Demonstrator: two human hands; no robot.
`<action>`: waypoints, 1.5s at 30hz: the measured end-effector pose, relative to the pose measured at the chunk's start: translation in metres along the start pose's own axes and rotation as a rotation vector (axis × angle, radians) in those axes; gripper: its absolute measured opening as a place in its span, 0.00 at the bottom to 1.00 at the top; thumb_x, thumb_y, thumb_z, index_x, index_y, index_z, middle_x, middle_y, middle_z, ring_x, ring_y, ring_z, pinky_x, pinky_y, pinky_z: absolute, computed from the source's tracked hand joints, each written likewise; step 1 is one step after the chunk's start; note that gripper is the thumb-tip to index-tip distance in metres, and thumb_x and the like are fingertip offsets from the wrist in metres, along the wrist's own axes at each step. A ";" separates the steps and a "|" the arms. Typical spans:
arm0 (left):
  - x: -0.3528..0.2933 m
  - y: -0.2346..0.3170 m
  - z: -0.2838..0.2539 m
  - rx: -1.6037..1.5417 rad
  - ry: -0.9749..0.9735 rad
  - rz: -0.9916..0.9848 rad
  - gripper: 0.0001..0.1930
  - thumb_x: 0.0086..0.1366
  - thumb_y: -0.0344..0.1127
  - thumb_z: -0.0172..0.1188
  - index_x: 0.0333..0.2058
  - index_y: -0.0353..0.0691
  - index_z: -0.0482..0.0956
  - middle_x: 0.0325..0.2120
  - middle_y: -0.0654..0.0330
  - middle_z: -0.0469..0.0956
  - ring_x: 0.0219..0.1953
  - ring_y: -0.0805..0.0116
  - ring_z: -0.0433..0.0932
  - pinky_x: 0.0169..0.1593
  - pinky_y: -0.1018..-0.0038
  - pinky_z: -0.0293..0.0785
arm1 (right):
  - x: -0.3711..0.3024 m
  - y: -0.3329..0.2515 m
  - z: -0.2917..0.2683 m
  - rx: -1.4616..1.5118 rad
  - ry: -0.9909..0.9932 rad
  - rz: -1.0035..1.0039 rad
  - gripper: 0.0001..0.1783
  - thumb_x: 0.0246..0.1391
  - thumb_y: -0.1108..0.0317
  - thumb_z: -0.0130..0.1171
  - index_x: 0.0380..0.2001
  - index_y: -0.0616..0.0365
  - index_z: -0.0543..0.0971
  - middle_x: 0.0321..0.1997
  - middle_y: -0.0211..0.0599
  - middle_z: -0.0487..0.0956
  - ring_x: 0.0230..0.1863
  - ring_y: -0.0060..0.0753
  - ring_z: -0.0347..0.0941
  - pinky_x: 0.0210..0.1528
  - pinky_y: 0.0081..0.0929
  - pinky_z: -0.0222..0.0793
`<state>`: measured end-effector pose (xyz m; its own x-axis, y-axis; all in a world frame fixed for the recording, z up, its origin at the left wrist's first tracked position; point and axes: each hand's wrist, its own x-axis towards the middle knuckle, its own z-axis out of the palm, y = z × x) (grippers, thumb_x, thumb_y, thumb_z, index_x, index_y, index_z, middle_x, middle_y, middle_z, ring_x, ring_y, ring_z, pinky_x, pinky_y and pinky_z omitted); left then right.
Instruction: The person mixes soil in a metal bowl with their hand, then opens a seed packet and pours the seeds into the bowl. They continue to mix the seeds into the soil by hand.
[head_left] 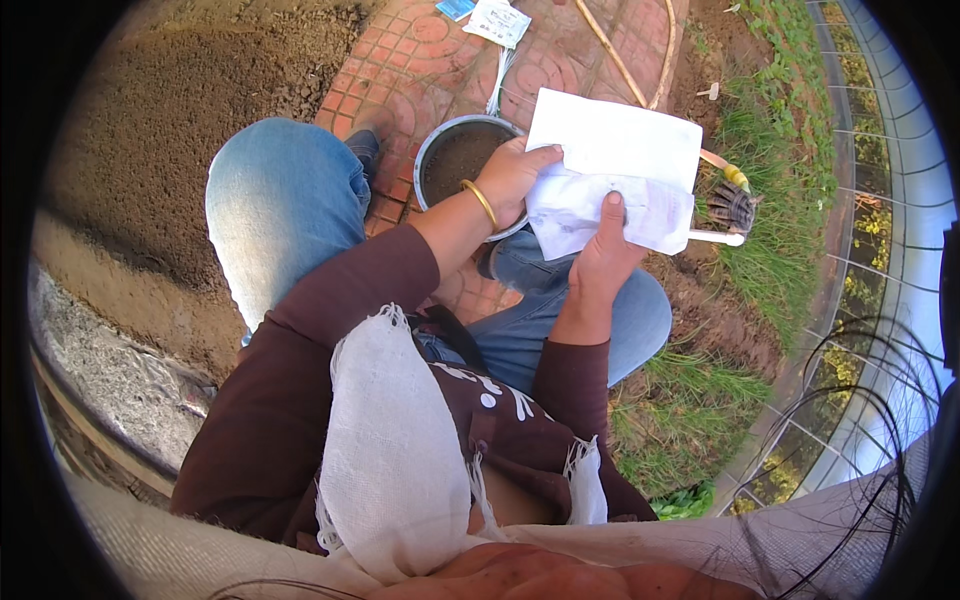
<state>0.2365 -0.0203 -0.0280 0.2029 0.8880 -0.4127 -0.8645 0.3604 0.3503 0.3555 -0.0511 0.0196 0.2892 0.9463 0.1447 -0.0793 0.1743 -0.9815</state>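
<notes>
You've got the white paper point(615, 135) up in front of you, between your knees and off toward the right one, gripped in both hands. Your left hand point(508, 182) has the left edge, thumb lying across the front and pointing right. Your right hand point(604, 262) is on the bottom edge, thumb on the front and pointing up, away from you. Both look clamped on the sheet, but most of your other fingers are behind it, so can't tell if those are spread or together.

As for direction: the printed-looking side of the lower flap faces you, the top edge points away from you and slopes down a bit to the right. A fold runs left to right across the middle, same slope. The outline's nearly square, so I can't really call a long axis.

Your left wrist is just beside the bucket point(478, 120) with dark soil point(450, 165) in it, on the red paving point(405, 60). A white packet point(497, 23) lies farther off.
</notes>
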 end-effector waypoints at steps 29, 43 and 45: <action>-0.005 0.003 -0.001 -0.110 -0.164 -0.018 0.21 0.57 0.16 0.52 0.51 0.33 0.71 0.48 0.51 0.75 0.50 0.58 0.76 0.57 0.62 0.72 | 0.004 -0.006 -0.005 -0.173 -0.050 -0.156 0.34 0.56 0.79 0.54 0.63 0.67 0.54 0.61 0.46 0.65 0.59 0.39 0.65 0.61 0.36 0.60; -0.004 0.010 -0.003 -0.164 -0.141 -0.014 0.21 0.62 0.29 0.46 0.54 0.34 0.68 0.51 0.51 0.74 0.54 0.57 0.72 0.61 0.60 0.65 | -0.003 -0.011 -0.002 -0.275 -0.039 -0.144 0.32 0.57 0.75 0.55 0.62 0.69 0.56 0.60 0.46 0.66 0.59 0.39 0.64 0.61 0.35 0.60; -0.005 0.013 -0.004 -0.246 -0.158 -0.046 0.21 0.63 0.33 0.44 0.54 0.33 0.68 0.52 0.51 0.73 0.55 0.58 0.71 0.61 0.60 0.63 | -0.005 -0.009 -0.003 -0.333 -0.027 -0.138 0.31 0.58 0.73 0.55 0.62 0.70 0.56 0.59 0.46 0.67 0.58 0.38 0.65 0.60 0.34 0.61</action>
<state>0.2229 -0.0213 -0.0247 0.2967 0.9127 -0.2810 -0.9343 0.3383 0.1120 0.3573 -0.0583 0.0279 0.2497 0.9277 0.2777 0.2750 0.2070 -0.9389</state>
